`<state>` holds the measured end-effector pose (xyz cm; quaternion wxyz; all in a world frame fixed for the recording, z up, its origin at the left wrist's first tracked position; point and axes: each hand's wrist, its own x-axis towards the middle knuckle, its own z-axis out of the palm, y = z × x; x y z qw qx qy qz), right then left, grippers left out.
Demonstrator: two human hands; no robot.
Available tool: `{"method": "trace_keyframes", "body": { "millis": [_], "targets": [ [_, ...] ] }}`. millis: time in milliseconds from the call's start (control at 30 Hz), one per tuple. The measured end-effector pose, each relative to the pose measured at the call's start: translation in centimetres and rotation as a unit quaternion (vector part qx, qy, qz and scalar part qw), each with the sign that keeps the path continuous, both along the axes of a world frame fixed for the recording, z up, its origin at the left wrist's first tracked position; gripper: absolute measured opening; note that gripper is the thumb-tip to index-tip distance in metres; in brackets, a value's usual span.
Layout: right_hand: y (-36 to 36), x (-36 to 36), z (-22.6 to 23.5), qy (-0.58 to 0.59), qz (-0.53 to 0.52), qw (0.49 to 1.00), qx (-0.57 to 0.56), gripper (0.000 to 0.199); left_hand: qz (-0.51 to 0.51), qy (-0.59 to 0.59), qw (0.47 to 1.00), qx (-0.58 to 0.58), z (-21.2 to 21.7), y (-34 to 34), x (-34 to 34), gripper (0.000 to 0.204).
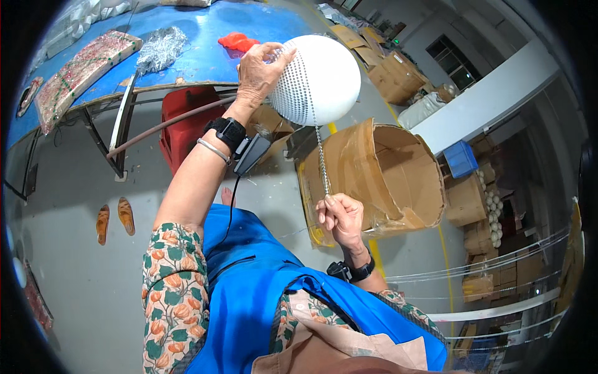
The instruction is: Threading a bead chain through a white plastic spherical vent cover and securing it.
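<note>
My left hand (261, 71) grips a large smooth white ball (333, 75) by its upper left side, with fingers and thumb bent over the surface. Rows of small silvery beads cover the left part of the ball. From the edge of these rows a silvery bead chain (321, 153) runs down taut to my right hand (342, 215). That hand is closed, pinching the chain between thumb and forefinger below the ball. The palm side of my left hand and the back of the ball are hidden.
An open cardboard box (342, 162) stands just beyond my right hand. On the blue table (205, 22) lie a silver tinsel bundle (162, 50), red material (238, 42) and a wrapped slab (84, 78). A red chair (187, 112) sits beneath. Strands (479, 268) stretch across the right.
</note>
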<state>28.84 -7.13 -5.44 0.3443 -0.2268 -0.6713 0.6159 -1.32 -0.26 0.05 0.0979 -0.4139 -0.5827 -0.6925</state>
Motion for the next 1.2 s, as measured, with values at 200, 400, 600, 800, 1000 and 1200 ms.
{"method": "trace_keyframes", "body": {
  "millis": [200, 400, 600, 800, 1000, 1200],
  "targets": [
    [1.0, -0.7, 0.2, -0.004, -0.009, 1.0, -0.022, 0.023, -0.073, -0.034, 0.997, -0.009, -0.3, 0.1, -0.7, 0.048],
    [2.5, -1.3, -0.2, 0.009, -0.039, 0.999, -0.011, 0.025, -0.074, 0.033, 0.996, -0.04, -0.8, 0.0, -0.8, 0.064],
    [4.4, -2.3, -0.9, 0.024, -0.032, 0.999, -0.017, 0.025, -0.118, -0.088, 0.988, -0.056, -0.7, 0.0, -1.6, 0.066],
    [5.0, -4.9, -1.4, 0.06, -0.01, 0.998, -0.028, 0.026, 0.019, -0.084, 0.996, 0.0, 0.5, 0.3, -1.0, 0.051],
    [5.8, -6.4, -1.3, 0.052, -0.026, 0.998, -0.022, 0.025, -0.018, -0.119, 0.992, -0.035, 0.4, -0.1, -1.3, 0.044],
    [6.9, -7.0, -1.2, 0.066, -0.031, 0.997, -0.021, 0.025, 0.037, 0.106, 0.993, 0.035, -2.0, 0.4, -1.8, 0.05]
  ]
}}
